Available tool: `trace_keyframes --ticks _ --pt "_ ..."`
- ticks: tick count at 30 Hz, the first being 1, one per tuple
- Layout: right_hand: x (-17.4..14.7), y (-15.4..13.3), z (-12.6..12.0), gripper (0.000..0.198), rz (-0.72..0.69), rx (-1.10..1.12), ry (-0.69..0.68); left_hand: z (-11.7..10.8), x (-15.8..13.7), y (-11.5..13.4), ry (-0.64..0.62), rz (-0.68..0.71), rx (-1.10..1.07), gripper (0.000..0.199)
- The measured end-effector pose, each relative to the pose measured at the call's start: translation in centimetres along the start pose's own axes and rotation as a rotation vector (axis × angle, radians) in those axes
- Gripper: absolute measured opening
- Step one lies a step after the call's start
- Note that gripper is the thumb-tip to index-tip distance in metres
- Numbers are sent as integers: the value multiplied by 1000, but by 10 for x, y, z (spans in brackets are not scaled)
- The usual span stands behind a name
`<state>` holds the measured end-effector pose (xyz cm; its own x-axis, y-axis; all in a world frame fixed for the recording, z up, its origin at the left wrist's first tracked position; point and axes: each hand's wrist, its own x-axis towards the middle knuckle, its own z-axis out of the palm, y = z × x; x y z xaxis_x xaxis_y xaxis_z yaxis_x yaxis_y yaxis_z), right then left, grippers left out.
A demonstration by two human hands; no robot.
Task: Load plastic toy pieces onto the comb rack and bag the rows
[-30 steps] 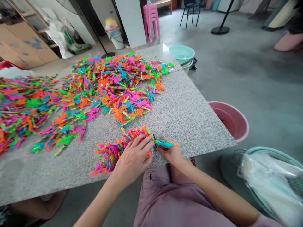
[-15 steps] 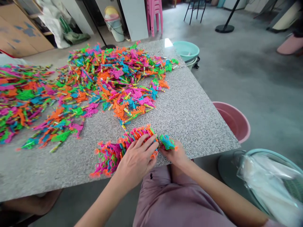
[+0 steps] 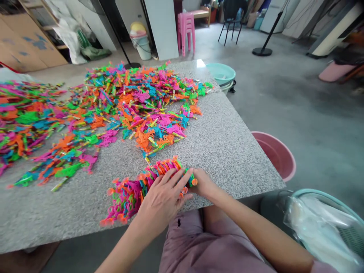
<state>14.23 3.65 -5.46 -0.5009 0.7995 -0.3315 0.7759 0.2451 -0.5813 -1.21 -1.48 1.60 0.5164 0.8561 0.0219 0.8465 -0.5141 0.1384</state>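
Note:
A packed row of small plastic toy guns (image 3: 126,199) in pink, green, blue and orange, with orange suction-cup-like tips, lies near the front edge of the speckled stone table (image 3: 227,151). My left hand (image 3: 162,195) is laid over the row's right part, fingers across the top and thumb on the near side, holding it together. At the right end, my right hand (image 3: 202,184) has its fingers curled around green and blue toy guns (image 3: 191,177), pressed against the row. My left fingers partly hide these, and the right fingertips are out of sight.
A big loose heap of similar toy guns (image 3: 142,94) covers the table's far side, with more spread to the left. Right of the table stand a pink tub (image 3: 287,159) and a basket (image 3: 301,193) with clear plastic bags. A turquoise basin (image 3: 224,72) is beyond the far corner.
My right hand has brought the blue and green toy guns left against the row's end; before, they were slightly apart from it. My left hand stays on the row. The camera view has shifted slightly.

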Motion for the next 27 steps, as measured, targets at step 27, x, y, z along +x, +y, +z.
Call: trace_keyframes --ticks 27 --pt "170 15 -70 55 -20 -102 363 8 -11 -4 83 9 130 42"
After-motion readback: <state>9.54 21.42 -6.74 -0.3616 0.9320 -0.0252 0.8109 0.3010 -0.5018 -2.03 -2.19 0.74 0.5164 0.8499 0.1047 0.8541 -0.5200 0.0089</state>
